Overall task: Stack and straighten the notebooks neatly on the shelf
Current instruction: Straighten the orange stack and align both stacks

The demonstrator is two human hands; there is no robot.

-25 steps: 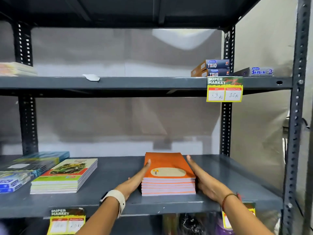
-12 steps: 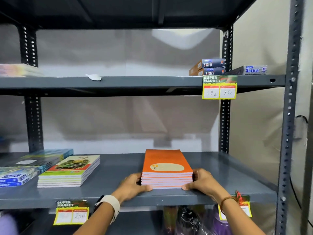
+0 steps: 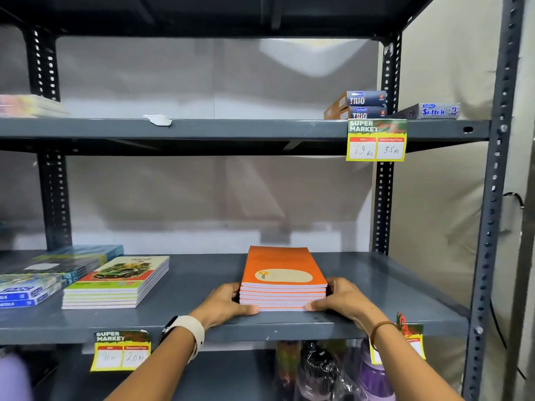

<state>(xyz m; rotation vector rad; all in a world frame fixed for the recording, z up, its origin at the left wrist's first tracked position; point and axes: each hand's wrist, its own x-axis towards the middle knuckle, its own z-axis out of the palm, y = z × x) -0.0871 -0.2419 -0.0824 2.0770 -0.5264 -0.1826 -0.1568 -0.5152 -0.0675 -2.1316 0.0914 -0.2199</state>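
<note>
A stack of several orange notebooks (image 3: 282, 270) lies squared up on the grey metal shelf (image 3: 202, 287), right of centre near the front edge. My left hand (image 3: 224, 302) cups the stack's near left corner, thumb along the bottom front edge. My right hand (image 3: 344, 299) cups the near right corner the same way. Both hands press against the stack's sides. A second stack of notebooks with a green car cover (image 3: 118, 282) lies to the left, slightly angled.
Blue packs and more notebooks (image 3: 43, 273) sit at the far left of the shelf. Pen boxes (image 3: 362, 105) stand on the upper shelf at the right. Yellow price tags (image 3: 375, 140) hang from shelf edges. Upright posts (image 3: 492, 198) frame the right side.
My hands slid from lying flat along the stack's sides back to its near corners, with thumbs on the front edge. The stack now looks evenly aligned.
</note>
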